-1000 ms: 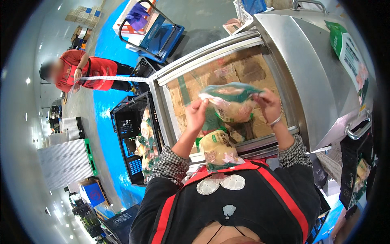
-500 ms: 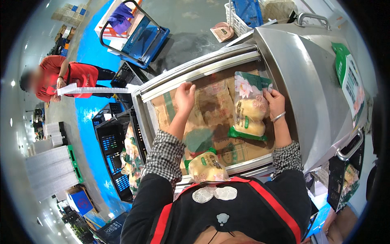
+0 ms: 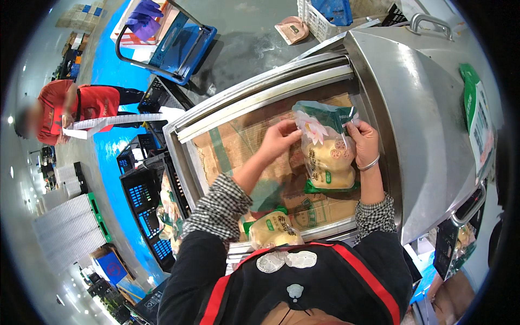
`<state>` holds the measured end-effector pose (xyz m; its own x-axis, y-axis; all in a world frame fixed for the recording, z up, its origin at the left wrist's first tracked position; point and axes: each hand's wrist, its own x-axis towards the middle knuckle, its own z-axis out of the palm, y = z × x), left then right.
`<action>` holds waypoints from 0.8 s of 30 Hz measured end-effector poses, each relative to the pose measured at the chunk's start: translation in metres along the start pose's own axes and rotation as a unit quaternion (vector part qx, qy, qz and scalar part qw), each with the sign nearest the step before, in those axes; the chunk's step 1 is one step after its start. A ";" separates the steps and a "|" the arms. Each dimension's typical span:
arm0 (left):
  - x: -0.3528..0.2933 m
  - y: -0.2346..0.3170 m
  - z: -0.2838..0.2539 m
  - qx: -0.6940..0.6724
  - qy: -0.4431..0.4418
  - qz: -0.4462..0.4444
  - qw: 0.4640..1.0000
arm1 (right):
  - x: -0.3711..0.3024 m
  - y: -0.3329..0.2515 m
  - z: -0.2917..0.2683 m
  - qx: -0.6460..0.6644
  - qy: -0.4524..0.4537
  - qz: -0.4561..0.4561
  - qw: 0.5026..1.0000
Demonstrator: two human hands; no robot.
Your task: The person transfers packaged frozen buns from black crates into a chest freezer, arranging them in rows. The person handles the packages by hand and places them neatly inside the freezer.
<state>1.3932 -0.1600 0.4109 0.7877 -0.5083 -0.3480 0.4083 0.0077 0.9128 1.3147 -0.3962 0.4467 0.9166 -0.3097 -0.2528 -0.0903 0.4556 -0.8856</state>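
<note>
A clear and green plastic bag of lotus root [image 3: 331,162] stands tilted over the cardboard-lined steel tray in front of me. My right hand [image 3: 365,142], with a bracelet at its wrist, pinches the bag's upper right edge. At the upper left edge my left hand [image 3: 280,141] has its thumb and fingers brought together on the film. Pale, thick pieces show through the bag's front, below a printed pink flower. A second bag of lotus root [image 3: 274,229] lies at the tray's near edge, against my apron.
The steel tray's rim [image 3: 265,93] surrounds flattened cardboard [image 3: 238,142]. A large steel machine housing [image 3: 414,119] stands at right. Black crates [image 3: 142,197] are at left, a blue trolley [image 3: 187,54] beyond. A person in red [image 3: 97,105] holds a long paper strip [image 3: 116,122].
My left hand has moved right from above the cardboard to the bag's upper left edge. The held bag has shifted slightly left, and its top is spread wider.
</note>
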 end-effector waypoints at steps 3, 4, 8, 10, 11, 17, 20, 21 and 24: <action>0.004 0.007 0.033 -0.092 0.107 -0.012 0.990 | 0.007 -0.001 -0.004 -0.021 -0.001 -0.003 1.000; 0.005 0.001 0.033 -0.074 0.134 0.004 0.988 | 0.010 0.000 -0.004 -0.006 0.002 0.009 1.000; 0.007 -0.010 0.033 -0.070 0.210 0.079 0.972 | 0.032 0.007 -0.007 -0.096 0.114 -0.058 0.987; 0.009 -0.010 0.029 -0.065 0.234 0.100 0.965 | 0.052 0.018 -0.014 -0.194 0.159 -0.113 0.961; 0.012 -0.007 0.028 -0.038 0.251 0.098 0.962 | 0.064 0.026 -0.019 -0.242 0.179 -0.140 0.943; 0.070 -0.007 0.002 0.186 0.342 0.039 0.921 | 0.130 0.024 0.000 -0.484 0.191 -0.208 0.828; 0.078 0.030 0.015 0.419 0.346 0.001 0.839 | 0.144 0.018 0.011 -0.512 0.200 -0.156 0.820; 0.079 0.036 0.018 0.478 0.335 -0.017 0.812 | 0.147 0.018 0.012 -0.518 0.204 -0.151 0.817; 0.079 0.036 0.019 0.534 0.329 -0.001 0.779 | 0.152 0.014 0.016 -0.557 0.196 -0.117 0.799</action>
<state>1.4613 -0.2160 0.4208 0.9970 0.0461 -0.0628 0.0694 -0.8920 0.4466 1.4592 -0.4241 0.4021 0.7864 -0.6146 0.0610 -0.4251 -0.6103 -0.6684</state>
